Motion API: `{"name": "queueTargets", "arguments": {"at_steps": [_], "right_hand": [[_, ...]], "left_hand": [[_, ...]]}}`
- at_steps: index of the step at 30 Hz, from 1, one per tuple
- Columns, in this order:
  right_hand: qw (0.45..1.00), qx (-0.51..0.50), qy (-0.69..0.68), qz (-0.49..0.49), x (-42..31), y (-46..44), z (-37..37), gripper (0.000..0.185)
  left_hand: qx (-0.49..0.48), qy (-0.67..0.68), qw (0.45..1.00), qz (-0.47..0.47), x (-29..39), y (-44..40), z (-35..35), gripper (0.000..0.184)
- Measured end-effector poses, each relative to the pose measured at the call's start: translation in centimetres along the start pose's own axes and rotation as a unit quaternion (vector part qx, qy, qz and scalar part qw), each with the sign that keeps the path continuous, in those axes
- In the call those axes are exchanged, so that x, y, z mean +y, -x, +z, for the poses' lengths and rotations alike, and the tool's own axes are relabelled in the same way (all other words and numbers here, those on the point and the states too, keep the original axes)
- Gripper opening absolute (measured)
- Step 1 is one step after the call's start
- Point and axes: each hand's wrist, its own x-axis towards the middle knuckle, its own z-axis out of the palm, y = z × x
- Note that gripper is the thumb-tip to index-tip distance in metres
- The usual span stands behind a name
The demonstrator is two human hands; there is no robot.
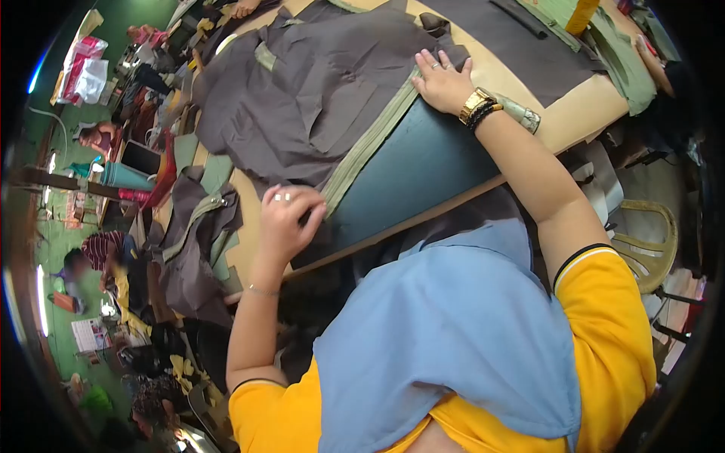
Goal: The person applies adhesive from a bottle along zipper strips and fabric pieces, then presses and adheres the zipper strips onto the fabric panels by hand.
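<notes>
A large dark grey-brown garment piece (302,83) lies spread and wrinkled before me, with a pale olive-green strip (370,155) along its near edge. My right hand (445,81) rests with fingers spread on the cloth at the strip's far end. At the near end of that strip is my left hand (287,219), its fingers curled and the thumb close to them. Whatever they pinch, if anything, is hidden. Under the strip's edge shows a dark flat board surface (423,174).
More dark cloth with a green band (200,226) hangs at the table's left. Grey fabric (513,45) and green cloth pieces (623,64) lie at the back right. A chair (642,241) stands at the right. Other people sit at the left, and a co-worker's hand (243,7) shows at the top.
</notes>
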Motion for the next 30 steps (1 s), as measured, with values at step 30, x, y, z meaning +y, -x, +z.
{"name": "queueTargets", "arguments": {"at_steps": [30], "right_hand": [[0.985, 0.13, -0.116, 0.012, -0.8, 0.4, 2.4, 0.065]], "left_hand": [[0.018, 0.016, 0.95, -0.312, 0.1, -1.7, 0.8, 0.018]]}}
